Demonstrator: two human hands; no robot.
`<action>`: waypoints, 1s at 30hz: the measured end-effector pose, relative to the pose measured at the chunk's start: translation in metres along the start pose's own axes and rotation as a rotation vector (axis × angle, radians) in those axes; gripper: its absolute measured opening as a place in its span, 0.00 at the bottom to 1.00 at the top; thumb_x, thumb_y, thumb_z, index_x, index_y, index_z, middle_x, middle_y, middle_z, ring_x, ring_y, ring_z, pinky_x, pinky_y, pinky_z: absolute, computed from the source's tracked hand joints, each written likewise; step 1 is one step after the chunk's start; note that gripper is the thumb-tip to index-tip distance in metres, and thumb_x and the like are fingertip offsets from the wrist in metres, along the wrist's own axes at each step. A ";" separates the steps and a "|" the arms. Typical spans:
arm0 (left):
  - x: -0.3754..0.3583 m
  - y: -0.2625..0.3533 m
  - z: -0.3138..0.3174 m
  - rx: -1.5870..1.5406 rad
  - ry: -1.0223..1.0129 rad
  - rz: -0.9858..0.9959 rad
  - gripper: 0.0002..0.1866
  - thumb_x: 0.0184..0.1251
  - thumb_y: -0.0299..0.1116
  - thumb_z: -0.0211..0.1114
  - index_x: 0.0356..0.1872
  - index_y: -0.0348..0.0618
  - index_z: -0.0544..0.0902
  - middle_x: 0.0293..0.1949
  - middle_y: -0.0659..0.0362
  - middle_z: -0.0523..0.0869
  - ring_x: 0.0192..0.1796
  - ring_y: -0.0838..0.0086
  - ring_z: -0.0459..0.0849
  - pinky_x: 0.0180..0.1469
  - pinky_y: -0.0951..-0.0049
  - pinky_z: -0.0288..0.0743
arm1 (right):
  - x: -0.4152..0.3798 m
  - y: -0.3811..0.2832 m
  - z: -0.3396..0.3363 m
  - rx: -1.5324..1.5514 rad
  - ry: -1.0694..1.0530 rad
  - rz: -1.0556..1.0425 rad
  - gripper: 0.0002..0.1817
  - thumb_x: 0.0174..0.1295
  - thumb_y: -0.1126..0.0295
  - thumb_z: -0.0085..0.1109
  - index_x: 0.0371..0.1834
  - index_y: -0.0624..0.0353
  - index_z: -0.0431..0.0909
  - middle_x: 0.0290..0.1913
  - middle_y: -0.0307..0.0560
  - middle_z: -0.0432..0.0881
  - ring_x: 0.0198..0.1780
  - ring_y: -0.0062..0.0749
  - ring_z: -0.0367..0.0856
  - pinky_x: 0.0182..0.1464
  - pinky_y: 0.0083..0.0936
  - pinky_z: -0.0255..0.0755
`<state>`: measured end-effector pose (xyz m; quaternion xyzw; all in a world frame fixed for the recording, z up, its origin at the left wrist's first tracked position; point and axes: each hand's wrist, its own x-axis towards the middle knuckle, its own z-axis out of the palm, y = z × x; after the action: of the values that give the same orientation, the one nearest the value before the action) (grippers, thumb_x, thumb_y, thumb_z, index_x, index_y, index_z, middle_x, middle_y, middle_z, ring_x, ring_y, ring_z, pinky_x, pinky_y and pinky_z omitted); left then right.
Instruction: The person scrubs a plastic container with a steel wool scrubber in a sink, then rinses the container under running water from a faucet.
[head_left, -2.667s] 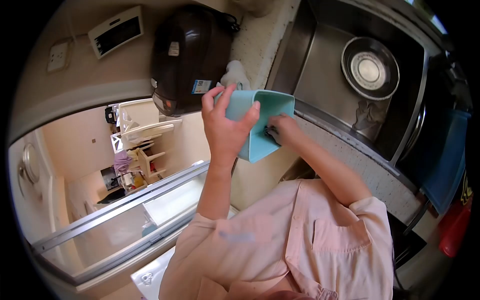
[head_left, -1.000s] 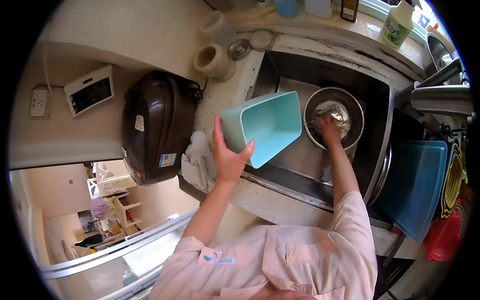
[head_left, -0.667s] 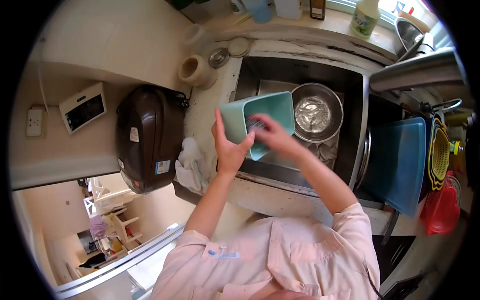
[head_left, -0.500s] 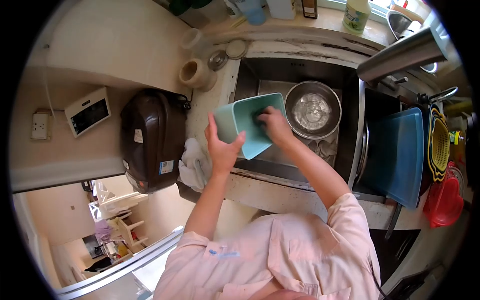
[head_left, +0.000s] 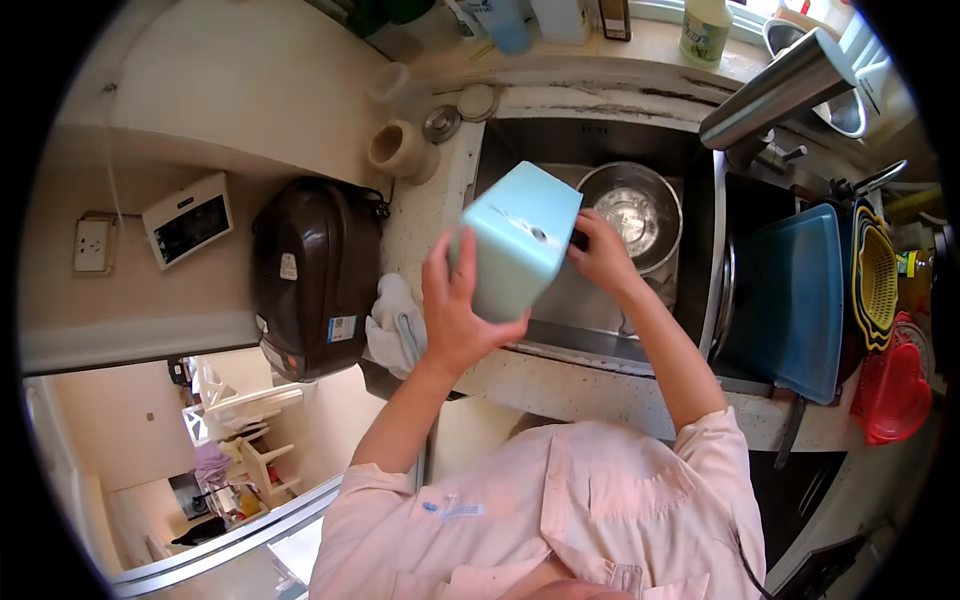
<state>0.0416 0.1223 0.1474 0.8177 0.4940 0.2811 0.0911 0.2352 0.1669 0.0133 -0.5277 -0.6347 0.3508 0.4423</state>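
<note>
Over the left part of the steel sink [head_left: 500,150], a light teal box-shaped container [head_left: 520,215] is tilted with its closed outside faces toward me. My left hand [head_left: 458,305] grips it from the lower left, thumb and fingers spread around its sides. At the container's right edge, my right hand [head_left: 607,255] is closed on a small dark thing, mostly hidden by the fingers; its kind cannot be made out. The container's inside is out of sight. A round steel basin [head_left: 667,235] with shiny liquid in it stands in the sink, just beyond my right hand.
A steel faucet [head_left: 780,90] reaches over from the upper right. Right of the sink stand a blue tray [head_left: 790,310], yellow baskets [head_left: 878,280] and a red basket [head_left: 895,395]. On the left are a white cloth [head_left: 395,325], a brown appliance [head_left: 315,280] and a beige jar [head_left: 395,150].
The container has turned over, from its open inside facing me to its outer faces showing. My right hand has come out from inside to its right edge, still holding the dark thing.
</note>
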 end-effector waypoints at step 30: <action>-0.037 -0.077 0.044 -1.282 0.046 -1.325 0.30 0.66 0.54 0.52 0.54 0.34 0.72 0.50 0.54 0.78 0.52 0.72 0.74 0.54 0.73 0.67 | 0.020 0.175 0.016 -0.338 -0.010 0.456 0.17 0.64 0.61 0.46 0.49 0.59 0.74 0.49 0.56 0.75 0.48 0.44 0.74 0.49 0.36 0.69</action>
<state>-0.0055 0.1344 0.0650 0.1550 0.6129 0.4076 0.6589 0.2820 0.2209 -0.1481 -0.7214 -0.5512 0.3332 0.2543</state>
